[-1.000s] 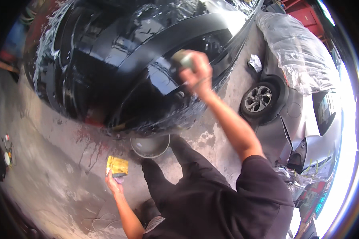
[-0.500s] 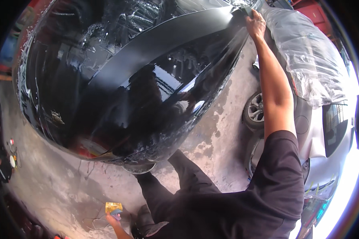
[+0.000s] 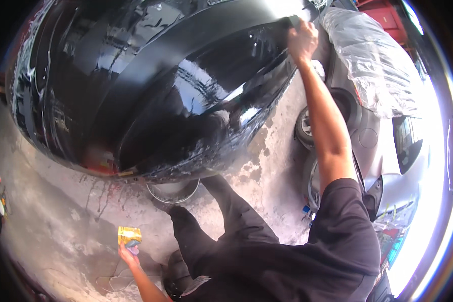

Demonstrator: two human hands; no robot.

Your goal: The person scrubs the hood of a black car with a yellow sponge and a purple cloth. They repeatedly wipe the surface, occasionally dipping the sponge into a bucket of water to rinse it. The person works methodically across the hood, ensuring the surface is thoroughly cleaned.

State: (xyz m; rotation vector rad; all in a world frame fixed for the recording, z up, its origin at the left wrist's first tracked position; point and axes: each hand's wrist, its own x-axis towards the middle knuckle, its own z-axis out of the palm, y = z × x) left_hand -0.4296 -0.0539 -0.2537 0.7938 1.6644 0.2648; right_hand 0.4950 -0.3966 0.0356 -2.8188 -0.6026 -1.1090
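A glossy, wet black car panel (image 3: 151, 126) fills the upper left, with a duller grey band curving along it. At its far right end my right hand (image 3: 303, 41) is closed on a small dark pad (image 3: 292, 21), pressed against the surface. Low on the left, away from the panel, my left hand (image 3: 128, 255) grips a yellow block-like thing (image 3: 129, 233). A blue-grey piece (image 3: 133, 243) is in the same hand; its kind is unclear.
Under the panel's near edge a round bucket (image 3: 173, 191) stands by my feet. To the right is a silver car (image 3: 370, 141), partly draped in clear plastic sheeting (image 3: 367, 55). A thin cord (image 3: 110, 284) lies on the stained concrete floor (image 3: 60, 201).
My right hand has slid left and slightly nearer along the panel with the pad. My left hand has risen forward with the yellow thing. The view has shifted, showing more of the bucket.
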